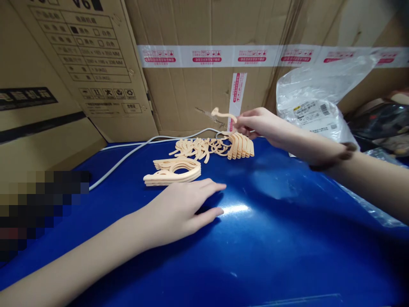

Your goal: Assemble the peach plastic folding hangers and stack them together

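Observation:
My right hand (257,123) is raised over the far side of the table, fingers pinched on a beige plastic hanger hook (223,114) whose curved end points left. Just below it lies a row of nested beige hanger arms (241,147). Left of that row spreads a pile of loose hooks (198,148). My left hand (182,209) rests palm down on the blue tabletop (271,256), thumb and fingers apart, with nothing in it. Right behind its knuckles sits a stack of beige hanger pieces (159,178) with rounded openings.
Cardboard boxes (191,94) wall off the back, and a printed carton (96,76) stands at left. A white cable (121,164) runs along the rear left. Clear plastic packaging (306,98) lies at right. Something thin and pointed (206,113) is behind the held hook.

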### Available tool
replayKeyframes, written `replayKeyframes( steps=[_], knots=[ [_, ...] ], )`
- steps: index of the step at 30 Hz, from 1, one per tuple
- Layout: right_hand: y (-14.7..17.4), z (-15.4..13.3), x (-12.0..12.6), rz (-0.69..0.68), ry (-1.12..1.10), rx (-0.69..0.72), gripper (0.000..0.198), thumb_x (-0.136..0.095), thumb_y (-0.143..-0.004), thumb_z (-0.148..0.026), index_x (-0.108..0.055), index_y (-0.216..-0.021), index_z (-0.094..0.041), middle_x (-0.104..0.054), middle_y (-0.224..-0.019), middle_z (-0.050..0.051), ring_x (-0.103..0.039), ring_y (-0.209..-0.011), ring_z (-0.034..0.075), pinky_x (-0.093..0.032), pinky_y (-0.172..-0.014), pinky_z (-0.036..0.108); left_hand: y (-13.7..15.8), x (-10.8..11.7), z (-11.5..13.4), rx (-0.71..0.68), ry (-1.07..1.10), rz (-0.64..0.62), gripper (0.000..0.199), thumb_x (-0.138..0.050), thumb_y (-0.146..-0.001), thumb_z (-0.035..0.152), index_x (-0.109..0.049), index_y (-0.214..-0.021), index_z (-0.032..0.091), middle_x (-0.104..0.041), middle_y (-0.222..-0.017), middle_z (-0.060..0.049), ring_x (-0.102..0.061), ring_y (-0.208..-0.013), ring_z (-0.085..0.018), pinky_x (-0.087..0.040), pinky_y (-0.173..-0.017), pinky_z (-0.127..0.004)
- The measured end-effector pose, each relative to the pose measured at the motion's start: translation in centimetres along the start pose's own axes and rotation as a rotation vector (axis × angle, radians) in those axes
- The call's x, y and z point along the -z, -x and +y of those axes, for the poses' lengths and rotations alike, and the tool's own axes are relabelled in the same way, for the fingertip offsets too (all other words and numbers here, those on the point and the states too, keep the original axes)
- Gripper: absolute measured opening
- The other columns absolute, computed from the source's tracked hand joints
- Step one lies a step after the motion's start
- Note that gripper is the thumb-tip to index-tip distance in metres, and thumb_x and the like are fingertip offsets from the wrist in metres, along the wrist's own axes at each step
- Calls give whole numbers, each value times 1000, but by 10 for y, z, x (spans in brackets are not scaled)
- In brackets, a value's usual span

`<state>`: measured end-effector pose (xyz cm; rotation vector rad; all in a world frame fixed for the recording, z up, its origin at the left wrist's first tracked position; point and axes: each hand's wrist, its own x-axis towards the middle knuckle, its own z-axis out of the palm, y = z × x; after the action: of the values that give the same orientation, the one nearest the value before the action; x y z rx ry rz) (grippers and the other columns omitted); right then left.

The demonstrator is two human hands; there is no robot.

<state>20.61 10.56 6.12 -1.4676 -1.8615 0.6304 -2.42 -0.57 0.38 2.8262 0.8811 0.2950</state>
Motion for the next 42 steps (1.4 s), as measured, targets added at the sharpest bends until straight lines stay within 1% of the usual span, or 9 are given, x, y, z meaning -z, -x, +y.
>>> replayKeyframes(
  steps=[5, 9, 14, 18, 25, 29, 32, 35, 42],
  knots=[
    [51, 12, 2, -29, -176, 158, 11, -59, -81, -27, -54, -74, -21, -61, -65, 2, -56, -57, 14, -41, -49, 27, -16, 2, 18, 353, 643, 158, 59, -50, -91, 48, -36, -140, 19, -67, -116, -8, -62, -107, -22, -51, -88, -37],
    [82, 23, -7, -102, -282, 250, 12, -62, -83, -32, -56, -83, -22, -68, -78, 2, -66, -74, 17, -52, -67, 32, -33, -1, 26, 392, 988, 180, 56, -50, -90, 49, -39, -136, 20, -69, -108, -9, -66, -93, -21, -52, -63, -29],
    [97, 31, -17, -99, -270, 375, 16, -62, -86, -35, -57, -91, -20, -69, -89, 3, -67, -83, 17, -54, -77, 33, -38, -12, 24, 319, 873, 255, 30, -60, -88, 39, -57, -112, 20, -69, -99, -3, -64, -89, -17, -47, -72, -27],
    [101, 35, -20, -87, -181, 426, 13, -60, -89, -32, -56, -93, -20, -69, -94, 4, -66, -86, 17, -54, -76, 32, -33, -15, 22, 300, 797, 205, 25, -61, -87, 44, -64, -91, 20, -65, -83, 3, -57, -70, -11, -42, -63, -23],
    [110, 33, -20, -102, -13, 475, 8, -56, -89, -24, -56, -96, -21, -68, -97, 4, -65, -88, 17, -52, -72, 28, -27, -12, 18, 274, 631, 202, 23, -64, -84, 43, -69, -86, 21, -62, -72, 4, -52, -63, -11, -39, -60, -22],
    [108, 33, -18, -87, 77, 494, 17, -52, -88, -18, -51, -104, -23, -67, -101, 4, -65, -92, 18, -53, -77, 32, -27, -13, 16, 284, 600, 198, 22, -63, -86, 41, -68, -82, 20, -61, -68, 5, -49, -59, -10, -37, -58, -22],
    [99, 40, -13, 17, 118, 457, 29, -49, -86, -16, -45, -114, -24, -67, -102, 5, -64, -94, 20, -51, -83, 37, -28, -13, 16, 295, 574, 219, 25, -60, -88, 43, -67, -81, 20, -61, -67, 5, -47, -58, -10, -35, -57, -22],
    [85, 53, -5, 98, 155, 371, 30, -51, -87, -27, -46, -116, -20, -65, -105, 8, -63, -96, 22, -51, -85, 40, -28, -15, 16, 320, 559, 243, 26, -60, -87, 44, -67, -80, 20, -61, -67, 5, -46, -58, -10, -34, -57, -23],
    [43, 75, 19, 79, 283, 68, 42, -58, -82, -46, -51, -113, -19, -66, -106, 12, -65, -89, 27, -51, -80, 44, -29, -20, 18, 331, 583, 225, 27, -60, -87, 45, -67, -80, 20, -60, -67, 5, -45, -57, -9, -30, -54, -23]
  ],
)
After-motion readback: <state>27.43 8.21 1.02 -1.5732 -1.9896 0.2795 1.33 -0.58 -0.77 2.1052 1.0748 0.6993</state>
